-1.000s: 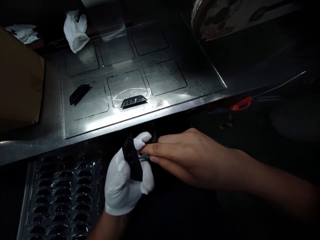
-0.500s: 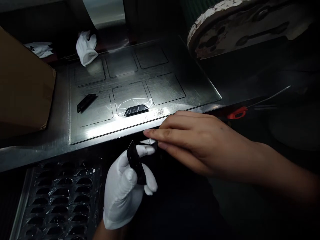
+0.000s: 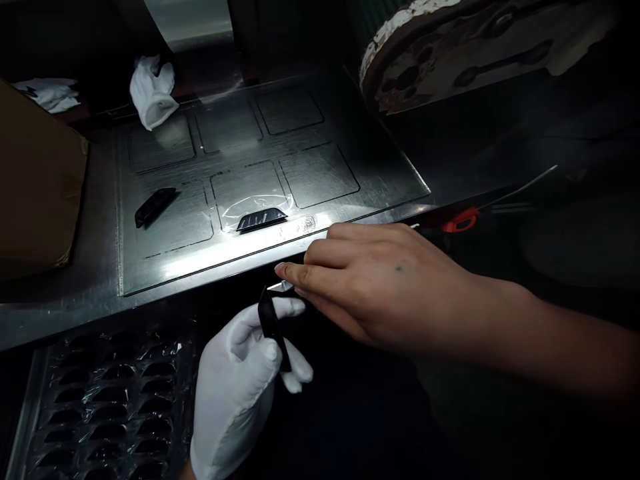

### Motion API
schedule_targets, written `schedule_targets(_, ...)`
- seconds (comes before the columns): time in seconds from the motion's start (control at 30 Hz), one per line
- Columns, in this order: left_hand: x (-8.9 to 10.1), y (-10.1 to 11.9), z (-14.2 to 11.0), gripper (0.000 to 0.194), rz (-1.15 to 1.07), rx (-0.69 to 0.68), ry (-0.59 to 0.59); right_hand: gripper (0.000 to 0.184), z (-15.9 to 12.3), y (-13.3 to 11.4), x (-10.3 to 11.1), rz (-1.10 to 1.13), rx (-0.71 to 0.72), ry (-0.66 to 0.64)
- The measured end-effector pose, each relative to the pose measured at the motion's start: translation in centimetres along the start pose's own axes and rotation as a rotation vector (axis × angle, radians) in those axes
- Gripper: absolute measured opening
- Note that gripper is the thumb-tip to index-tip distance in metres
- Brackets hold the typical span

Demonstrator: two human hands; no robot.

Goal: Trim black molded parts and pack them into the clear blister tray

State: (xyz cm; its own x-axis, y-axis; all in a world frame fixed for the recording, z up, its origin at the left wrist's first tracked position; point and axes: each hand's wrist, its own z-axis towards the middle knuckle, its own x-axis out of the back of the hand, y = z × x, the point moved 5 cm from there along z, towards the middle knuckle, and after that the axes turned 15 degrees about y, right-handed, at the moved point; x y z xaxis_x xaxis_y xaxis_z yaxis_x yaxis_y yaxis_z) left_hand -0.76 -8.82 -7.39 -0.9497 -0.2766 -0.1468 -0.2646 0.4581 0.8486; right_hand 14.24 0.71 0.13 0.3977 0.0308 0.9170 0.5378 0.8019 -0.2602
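Observation:
My left hand (image 3: 240, 387), in a white glove, grips a small black plastic part (image 3: 273, 330) held upright below the metal table's front edge. My bare right hand (image 3: 370, 287) reaches in from the right and pinches a small shiny strip of film (image 3: 281, 287) just above the part's top. On the metal plate (image 3: 320, 177) lies another black part under clear film (image 3: 261, 219), and a third black part (image 3: 154, 205) rests to its left.
A tray of several black parts under plastic (image 3: 105, 407) sits at lower left. A brown cardboard box (image 3: 35, 187) stands at the left. White gloves (image 3: 153, 90) lie at the plate's far edge. Red-handled scissors (image 3: 463, 220) lie at the right.
My right hand rose from the black part toward the table edge, drawing the shiny film strip away from it. My left hand kept hold of the part and tilted it more edge-on.

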Motion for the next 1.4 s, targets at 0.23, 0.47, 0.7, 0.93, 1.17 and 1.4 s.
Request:
schedule_targets(0.23,0.1,-0.1,0.3,0.049,-0.071,0.034,-0.054,0.027,-0.9,0.6,0.0,0.149,-0.087,0.152)
schedule_targets(0.47,0.3,0.1,0.8,0.051,-0.182,-0.082,0.007,0.023,-1.0,0.0,-0.4,0.373,-0.175,0.039)
schedule_targets(0.7,0.5,0.1,0.5,0.055,-0.158,-0.053,0.007,0.027,0.0,-0.6,-1.0,0.302,-0.201,-0.107)
schedule_targets(0.93,0.9,0.6,0.8,0.043,-0.160,-0.068,0.065,0.024,-0.4,-0.9,-1.3,0.256,-0.138,-0.175)
schedule_targets(1.17,0.5,0.6,1.0,0.034,-0.215,-0.065,0.103,0.018,-0.8,-0.9,-1.2,0.204,-0.097,-0.205)
schedule_targets(1.4,0.7,0.5,1.3,0.034,-0.234,-0.020,0.157,0.011,-0.8,-1.0,-1.3,0.146,-0.057,-0.235)
